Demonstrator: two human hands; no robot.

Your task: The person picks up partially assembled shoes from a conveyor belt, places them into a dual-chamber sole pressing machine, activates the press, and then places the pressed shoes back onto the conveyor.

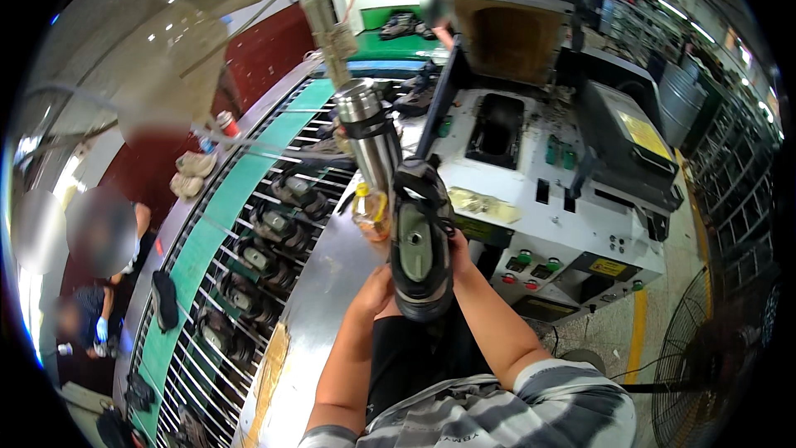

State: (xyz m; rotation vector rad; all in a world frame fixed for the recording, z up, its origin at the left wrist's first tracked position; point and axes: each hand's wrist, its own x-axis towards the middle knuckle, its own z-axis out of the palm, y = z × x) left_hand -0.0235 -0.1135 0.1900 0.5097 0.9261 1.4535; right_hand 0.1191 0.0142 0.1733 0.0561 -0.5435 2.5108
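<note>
In front of my body is a dark shoe [406,290] with a grey-green last [414,245] set in its opening. My left hand [377,289] grips the shoe's left side and my right hand [460,255] its right side. Both sets of fingers are closed round it and partly hidden behind it. Just beyond the shoe stand a steel thermos flask [369,137] and a small clear bottle [370,211] with a yellow cap.
On the left, a roller rack [274,191] carries several shoes on lasts, beside a green belt [224,207] with a loose sole [164,300]. At right stands a white machine [547,207] with raised dark lids; a fan [688,365] is nearby. Other people work at far left.
</note>
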